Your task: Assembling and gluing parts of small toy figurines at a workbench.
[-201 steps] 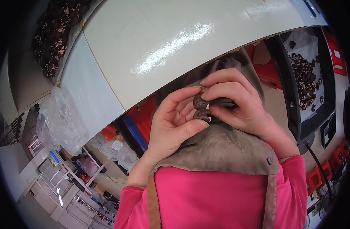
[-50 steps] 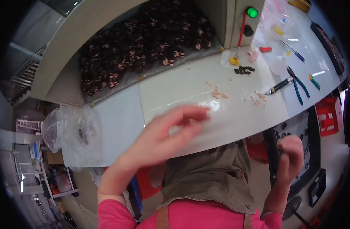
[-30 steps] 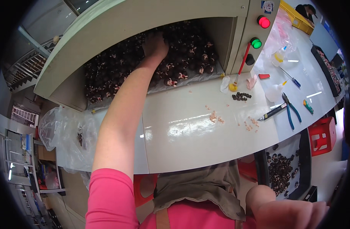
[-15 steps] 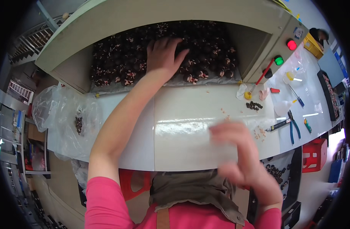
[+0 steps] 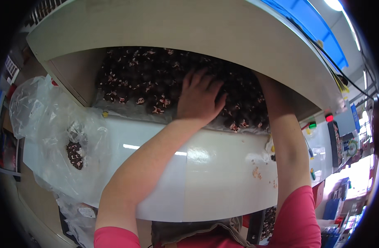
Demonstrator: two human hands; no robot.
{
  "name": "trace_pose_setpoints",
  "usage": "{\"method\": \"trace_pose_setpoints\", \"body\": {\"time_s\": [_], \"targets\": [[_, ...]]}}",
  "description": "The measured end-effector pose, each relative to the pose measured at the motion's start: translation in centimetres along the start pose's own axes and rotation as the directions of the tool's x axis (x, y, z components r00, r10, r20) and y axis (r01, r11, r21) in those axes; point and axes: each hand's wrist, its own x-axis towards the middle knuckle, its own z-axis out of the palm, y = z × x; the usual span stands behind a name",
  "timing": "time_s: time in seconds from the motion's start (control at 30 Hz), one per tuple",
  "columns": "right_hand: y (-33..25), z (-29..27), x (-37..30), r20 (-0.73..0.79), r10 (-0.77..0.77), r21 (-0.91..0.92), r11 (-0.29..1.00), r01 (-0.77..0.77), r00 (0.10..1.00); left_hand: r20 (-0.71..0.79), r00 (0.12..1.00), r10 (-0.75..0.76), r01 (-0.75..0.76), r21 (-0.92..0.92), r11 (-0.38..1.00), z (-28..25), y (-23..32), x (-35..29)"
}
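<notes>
- Presently, the left hand [image 5: 201, 97] lies over the dark round pieces [image 5: 144, 76], at the near side of the pile. Its fingers are moderately spread, with the thumb standing apart, and I see nothing gripped between them.
- The right forearm [image 5: 289, 144] goes in under the far-right part of the beige housing [image 5: 177, 27]. Its hand is hidden there, so I cannot tell whether its fingers are wide, narrow or holding something.
- The pieces, many with pale figures or bits on them, cover most of the visible floor of the housing, with a clear sheet [image 5: 133, 111] showing along the near edge.
- As for progress, I judge that much remains, because the pile is large and dense.
- A smaller lot [image 5: 75, 155] shows at left by the clear plastic bag [image 5: 40, 105]; more pieces lie below the near-right counter [image 5: 226, 182] edge. Whether those are finished, I cannot tell.
- Pale crumbs [image 5: 257, 172] on the counter suggest that some trimming is done.
</notes>
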Motion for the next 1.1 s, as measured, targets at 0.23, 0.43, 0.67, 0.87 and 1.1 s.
{"method": "trace_pose_setpoints", "body": {"time_s": [0.23,0.43,0.67,0.87,1.1], "targets": [[4.2,4.5,3.1,0.010,-0.250,-0.418,0.879,0.231,0.968,0.015,1.000,-0.011,0.012,-0.049,0.999,0.4,0.2,0.1],[6.8,5.2,5.7,0.068,-0.486,-0.701,0.598,0.388,0.872,0.034,0.999,-0.001,0.004,-0.101,0.995,0.6,0.0,0.1],[2.0,7.5,5.5,0.255,0.022,-0.700,0.694,0.169,0.967,0.032,0.999,0.000,0.003,-0.100,0.995,-0.4,-1.9,-0.3],[13.0,-0.2,6.0,0.430,-0.067,-0.758,0.515,0.400,0.901,0.020,0.999,0.041,-0.037,-0.180,0.983,-0.9,-0.8,1.1],[-5.0,14.3,5.9,0.394,-0.042,-0.576,0.767,0.283,0.918,0.109,0.994,-0.016,0.029,-0.116,0.993,-1.5,-3.2,-0.7]]}}
